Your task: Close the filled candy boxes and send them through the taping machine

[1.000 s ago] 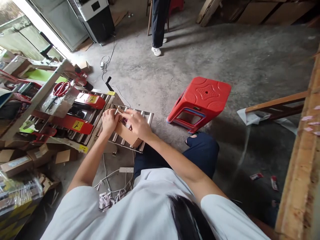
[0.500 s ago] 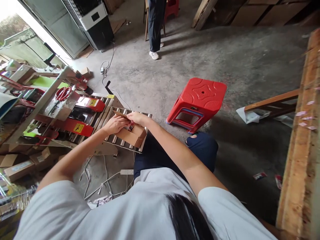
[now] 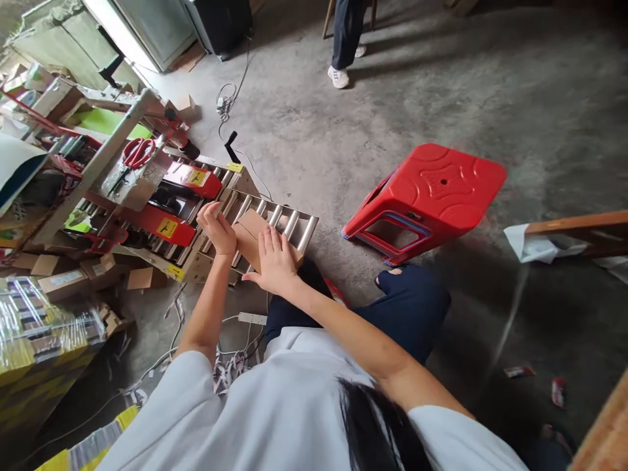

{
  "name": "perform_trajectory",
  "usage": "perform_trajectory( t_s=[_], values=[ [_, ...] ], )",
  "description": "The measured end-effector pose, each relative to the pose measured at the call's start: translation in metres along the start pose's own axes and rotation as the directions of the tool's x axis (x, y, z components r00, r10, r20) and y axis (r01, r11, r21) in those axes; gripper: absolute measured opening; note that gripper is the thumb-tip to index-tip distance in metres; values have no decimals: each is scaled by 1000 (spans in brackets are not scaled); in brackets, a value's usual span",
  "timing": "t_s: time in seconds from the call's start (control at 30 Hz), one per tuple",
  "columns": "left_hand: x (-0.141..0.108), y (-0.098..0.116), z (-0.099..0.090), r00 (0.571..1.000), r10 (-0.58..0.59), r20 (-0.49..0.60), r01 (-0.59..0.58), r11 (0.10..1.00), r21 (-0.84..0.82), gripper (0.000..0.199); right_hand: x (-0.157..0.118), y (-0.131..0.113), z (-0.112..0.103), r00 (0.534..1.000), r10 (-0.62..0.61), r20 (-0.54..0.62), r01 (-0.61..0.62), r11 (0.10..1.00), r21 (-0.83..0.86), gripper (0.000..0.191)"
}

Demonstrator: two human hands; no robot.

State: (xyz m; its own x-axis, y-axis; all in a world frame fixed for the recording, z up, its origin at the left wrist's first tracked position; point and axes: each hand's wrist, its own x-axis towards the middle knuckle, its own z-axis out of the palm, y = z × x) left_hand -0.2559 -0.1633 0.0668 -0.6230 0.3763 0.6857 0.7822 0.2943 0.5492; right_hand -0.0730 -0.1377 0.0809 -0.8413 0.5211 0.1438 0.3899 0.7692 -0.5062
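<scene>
A small brown cardboard box (image 3: 249,230) lies on the metal rollers of a short conveyor (image 3: 309,230), its top flaps folded down. My right hand (image 3: 275,260) rests flat on the near part of the box, fingers stretched out and thumb apart. At the box's left end is my left hand (image 3: 216,229), raised with its fingers apart and curved; whether it touches the cardboard I cannot tell. Neither hand grips anything. The inside of the box is hidden.
Left of the box stands a carton-sealing machine with red side guides (image 3: 169,226); red-handled scissors (image 3: 138,153) lie on top. A red plastic stool (image 3: 441,190) is to the right. Cables and a power strip (image 3: 252,318) lie below. Another person's legs (image 3: 346,39) are farther off.
The box's flaps were open with both hands at them; now they are folded down. My right hand has flattened on top, and my left hand has lifted to the left end. The view has shifted.
</scene>
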Motion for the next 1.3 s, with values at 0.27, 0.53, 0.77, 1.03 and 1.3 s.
perform_trajectory(
  t_s=[0.27, 0.53, 0.77, 1.03, 1.3],
  values=[
    [-64, 72, -25, 635, 240, 734, -150, 971, -188, 79, 17, 74, -48, 869, -434, 238, 187, 733, 654, 73],
    [-61, 66, -19, 518, 206, 830, -398, 917, 21, 112, -66, 134, -57, 975, 21, 220, -191, 586, 788, 60],
    [63, -53, -25, 683, -190, 706, -177, 894, 411, 89, -156, 239, -63, 718, 685, 125, -514, 401, 758, 73],
    [28, -31, -17, 868, 26, 496, -227, 910, 348, 78, -220, 234, -61, 592, 796, 125, -545, 281, 790, 59],
    [-201, 135, 67, 633, -51, 772, 529, 757, -383, 62, -168, 134, -93, 709, 631, -314, -387, 721, 575, 43]
  ],
)
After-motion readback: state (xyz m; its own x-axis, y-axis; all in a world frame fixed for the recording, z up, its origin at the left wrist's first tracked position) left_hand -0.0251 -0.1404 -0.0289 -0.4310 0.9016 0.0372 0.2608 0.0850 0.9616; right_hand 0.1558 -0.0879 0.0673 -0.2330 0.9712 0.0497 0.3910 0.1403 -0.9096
